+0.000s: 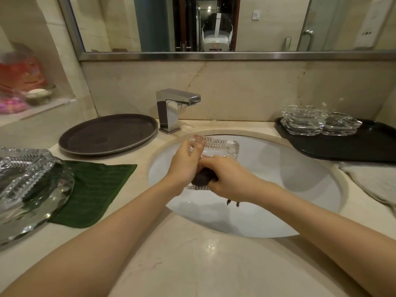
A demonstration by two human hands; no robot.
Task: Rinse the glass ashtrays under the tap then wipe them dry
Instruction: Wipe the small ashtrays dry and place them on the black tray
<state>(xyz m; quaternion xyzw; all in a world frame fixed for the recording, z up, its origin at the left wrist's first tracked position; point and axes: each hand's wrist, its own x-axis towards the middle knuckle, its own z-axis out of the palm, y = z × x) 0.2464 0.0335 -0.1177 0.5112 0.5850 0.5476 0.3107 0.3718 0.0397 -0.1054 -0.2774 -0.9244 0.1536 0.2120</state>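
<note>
At frame centre, over the sink (300,179), the left hand (184,166) grips a glass ashtray (220,147); the right hand (229,179) clasps a dark cloth (202,177) against it.

— How many ashtrays?
— One over the sink (246,211), a stack at the tabletop's left edge (30,181), two stacks on the black tray (351,148) at the right edge. The layers in each stack I cannot count.
— Trays?
— Two: that one and a round one (107,133) by the tap (175,108).
— Cloths?
— Three: green (94,189), pale (372,181), and a dark one (203,176).
</note>
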